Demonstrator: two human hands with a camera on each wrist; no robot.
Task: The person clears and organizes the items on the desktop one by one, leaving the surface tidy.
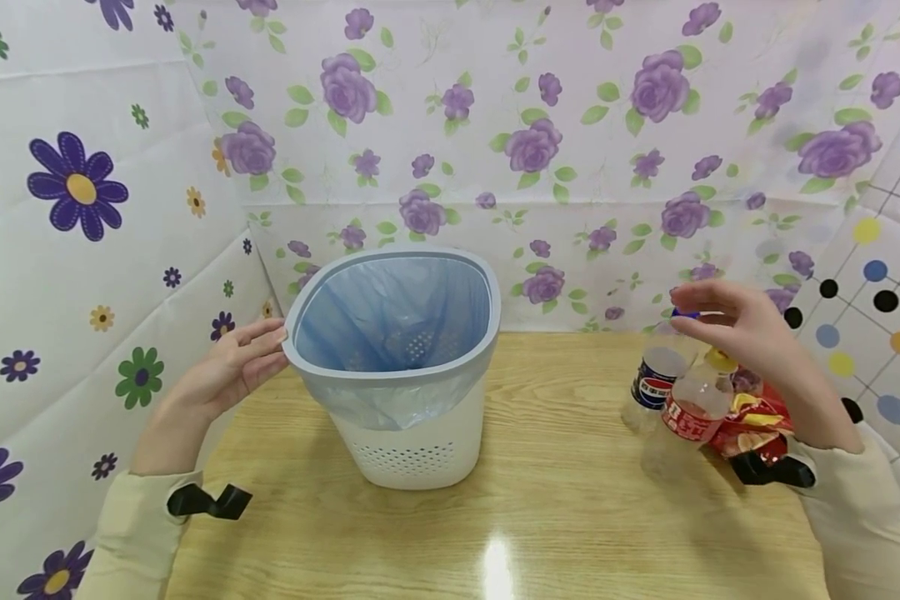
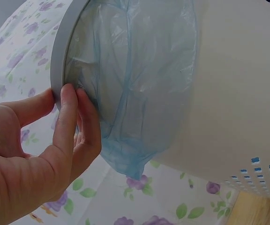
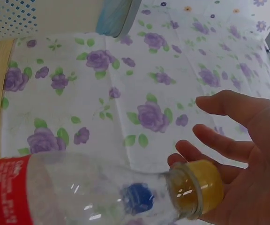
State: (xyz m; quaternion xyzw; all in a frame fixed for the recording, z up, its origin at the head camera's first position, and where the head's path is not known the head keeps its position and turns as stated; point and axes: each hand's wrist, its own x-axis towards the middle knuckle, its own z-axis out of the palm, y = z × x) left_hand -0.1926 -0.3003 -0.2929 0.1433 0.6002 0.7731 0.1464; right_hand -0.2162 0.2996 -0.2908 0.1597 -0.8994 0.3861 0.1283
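A white trash can with a grey rim stands left of the middle of the table, lined with a translucent blue bag. My left hand pinches its rim at the left side; in the left wrist view the thumb and fingertips meet the grey edge. At the right, my right hand hovers above two clear bottles, its fingers spread and curved around nothing. One bottle has a dark blue label and blue cap. The other bottle has a red label and yellow cap, close to the palm.
A crumpled red snack bag lies behind the bottles, partly hidden by the right forearm. The wooden table meets a flowered cloth at the back, with patterned cloths at both sides.
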